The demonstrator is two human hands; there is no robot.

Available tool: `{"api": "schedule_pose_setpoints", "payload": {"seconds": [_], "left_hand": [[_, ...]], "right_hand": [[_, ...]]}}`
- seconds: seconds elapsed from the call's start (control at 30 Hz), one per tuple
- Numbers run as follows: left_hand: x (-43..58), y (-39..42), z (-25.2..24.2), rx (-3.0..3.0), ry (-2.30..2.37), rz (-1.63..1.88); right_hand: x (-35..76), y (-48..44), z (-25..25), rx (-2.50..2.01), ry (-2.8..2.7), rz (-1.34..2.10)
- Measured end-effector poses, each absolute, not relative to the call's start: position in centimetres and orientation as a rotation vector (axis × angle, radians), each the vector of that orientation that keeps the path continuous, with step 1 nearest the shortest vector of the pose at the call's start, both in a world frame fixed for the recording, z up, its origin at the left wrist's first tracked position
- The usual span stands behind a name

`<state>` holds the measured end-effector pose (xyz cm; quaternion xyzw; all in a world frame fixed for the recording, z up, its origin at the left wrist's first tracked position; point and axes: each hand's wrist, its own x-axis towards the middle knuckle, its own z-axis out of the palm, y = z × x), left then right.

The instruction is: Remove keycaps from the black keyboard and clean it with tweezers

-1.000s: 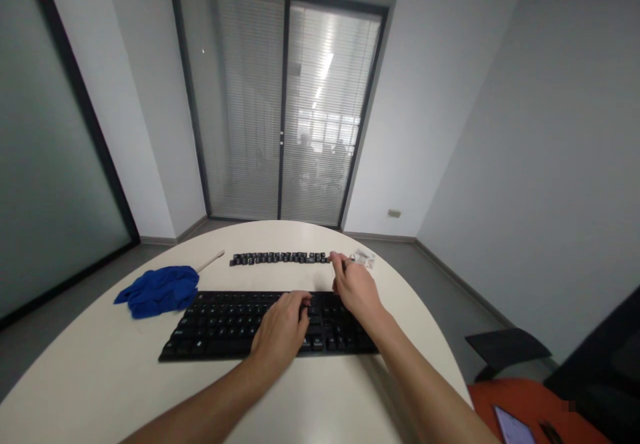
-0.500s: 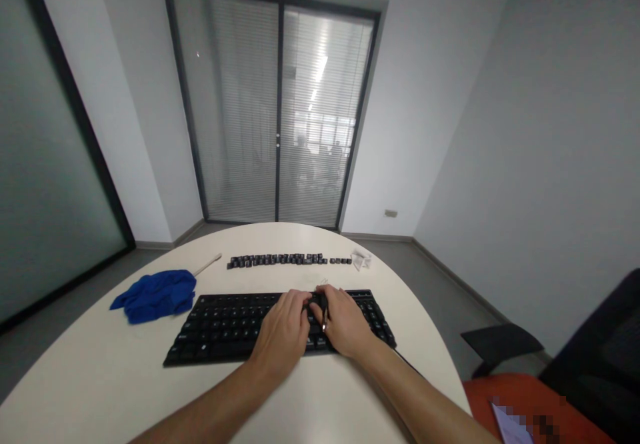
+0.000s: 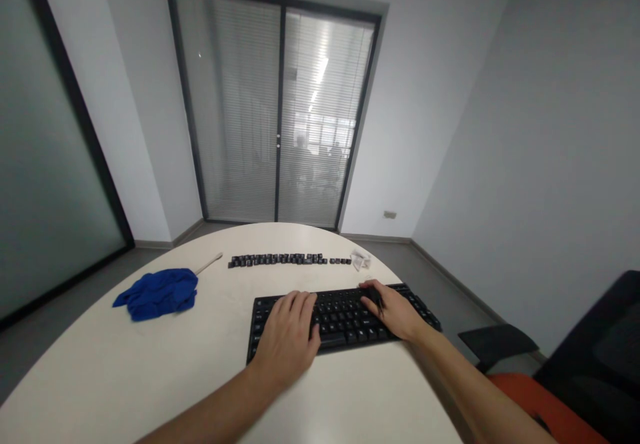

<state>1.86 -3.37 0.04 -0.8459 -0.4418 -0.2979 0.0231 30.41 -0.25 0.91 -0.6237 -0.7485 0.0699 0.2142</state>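
Note:
A black keyboard (image 3: 345,337) lies on the round table, slightly turned. My left hand (image 3: 290,331) rests over its left part, fingers stretched forward and thumb apart. Over the right part is my right hand (image 3: 393,307), its fingers curled together around something small and dark, which I cannot make out against the black keys. Beyond the keyboard, loose black keycaps (image 3: 277,259) stand in rows. Small clear plastic bags (image 3: 361,260) lie at the right end of these rows.
A crumpled blue cloth (image 3: 159,293) and a thin pale stick (image 3: 210,263) lie left on the white table (image 3: 200,377). An orange-seated chair (image 3: 530,397) with a black armrest (image 3: 497,344) stands at the right. Glass panels with blinds (image 3: 240,111) are behind.
The keyboard has shifted right and turned a little. My right hand has moved right with it, while my left hand now lies over its left part, so the hands are farther apart.

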Motion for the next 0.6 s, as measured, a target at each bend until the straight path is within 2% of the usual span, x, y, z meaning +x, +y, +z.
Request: {"api": "schedule_pose_setpoints", "payload": {"seconds": [0.2, 0.43, 0.6], "left_hand": [[1.6, -3.1, -0.8, -2.596, -1.581, -0.889], [1.8, -2.9, -0.5, -2.606, -1.636, -0.88], [1.8, -3.0, 0.1, -2.621, -1.671, -0.866]], "right_hand": [[26.9, 1.2, 2.5, -1.982, -1.948, -0.009], [16.6, 1.7, 2.8, -1.688, -2.098, 0.053], [14.8, 2.0, 1.5, -1.59, -2.086, 0.131]]}}
